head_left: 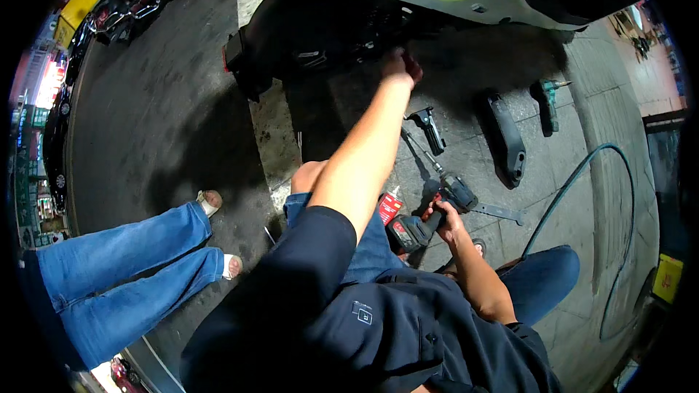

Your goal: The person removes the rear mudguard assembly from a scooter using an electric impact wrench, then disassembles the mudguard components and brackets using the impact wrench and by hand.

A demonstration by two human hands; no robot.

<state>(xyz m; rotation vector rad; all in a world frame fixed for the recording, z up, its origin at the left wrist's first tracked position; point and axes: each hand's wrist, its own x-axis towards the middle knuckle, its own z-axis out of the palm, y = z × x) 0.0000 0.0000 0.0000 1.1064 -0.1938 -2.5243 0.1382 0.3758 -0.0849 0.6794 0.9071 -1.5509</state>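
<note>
My left hand (401,70) reaches forward to the dark underside of a scooter (313,36). Shadow and blur hide its fingers, so what it touches there cannot be made out. Wrapped round the grip of a cordless impact wrench (455,193), my right hand (448,221) holds the tool low between my knees. A long thin extension (421,149) points forward from the tool, and its battery (409,233) is on the near side. A black metal bracket-like part (429,131) lies beyond the extension. Beside the wrench are a flat metal bar (499,212) and a red packet (390,206).
To the right lie a long black cover (502,138) and a green power tool (550,105). A dark green hose (575,175) curves across the pavement at right. Another person's jeans-clad legs (138,247) stand at left. Motorcycles (120,11) are parked at far left.
</note>
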